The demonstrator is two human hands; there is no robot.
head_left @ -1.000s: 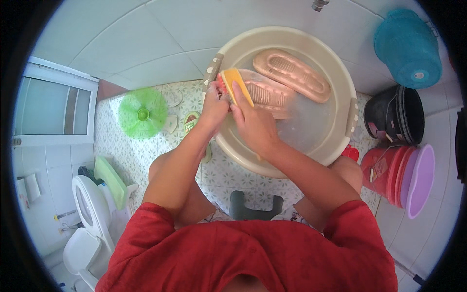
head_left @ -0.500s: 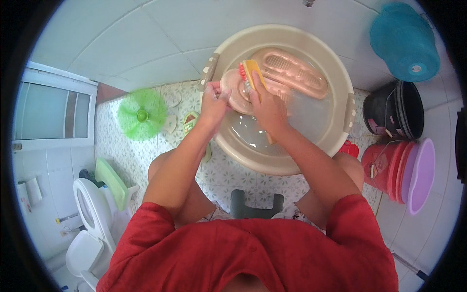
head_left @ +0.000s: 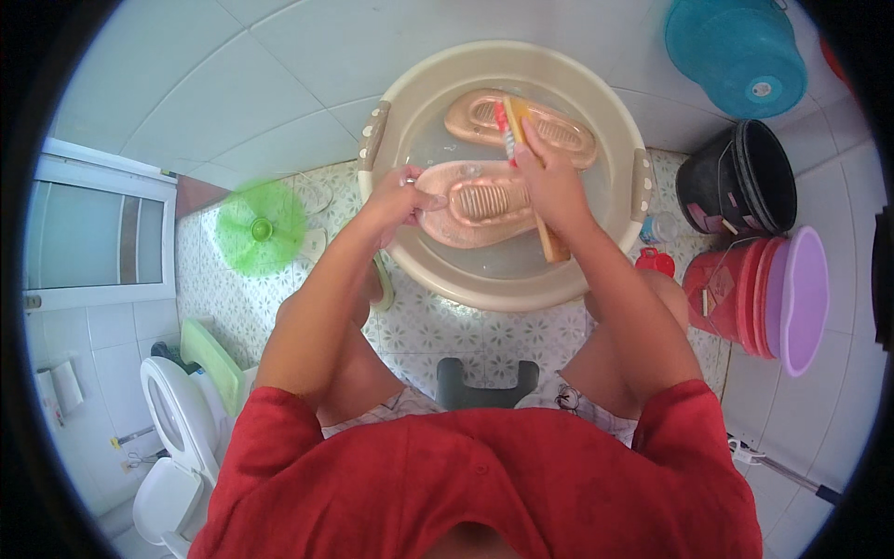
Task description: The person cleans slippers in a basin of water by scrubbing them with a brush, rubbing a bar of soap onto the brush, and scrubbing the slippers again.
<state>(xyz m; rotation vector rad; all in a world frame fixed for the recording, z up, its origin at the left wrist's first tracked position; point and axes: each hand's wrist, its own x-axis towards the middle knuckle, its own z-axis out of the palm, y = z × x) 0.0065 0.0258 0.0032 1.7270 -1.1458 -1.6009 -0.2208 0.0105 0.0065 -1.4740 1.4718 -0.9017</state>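
A dark grey stool [head_left: 487, 384] is seen nearest the wearer, between the knees and just short of the beige wash basin [head_left: 424, 277], which is taken as the landmark. Inside the basin, on its near side, 1 pink slipper [head_left: 477, 207] is held sole-up over the water. The left hand [head_left: 402, 194] is closed on the slipper's left end, at the basin's left rim. The right hand [head_left: 552, 186] is wrapped tightly around a yellow scrubbing brush [head_left: 515, 130], whose wooden-looking handle end projects toward the basin's near rim; the brush head lies past the held slipper, over the far half of the basin. A 2nd pink slipper [head_left: 535, 126] is seen lying against the basin's far wall, partly covered by the brush. Whether the bristles touch either slipper cannot be told. To the left of the basin, a green round fan-like object [head_left: 261, 227] is noted on the patterned floor, and further left and nearer the wearer a white toilet [head_left: 177, 429]. Just right of the basin, a small red object [head_left: 656, 262] is seen, then a red bucket [head_left: 722, 298] nested with a purple one [head_left: 803, 300]. Beyond these, right of the basin's far side, a black bucket [head_left: 736, 191] is recorded, and farthest away a teal bucket [head_left: 736, 47].
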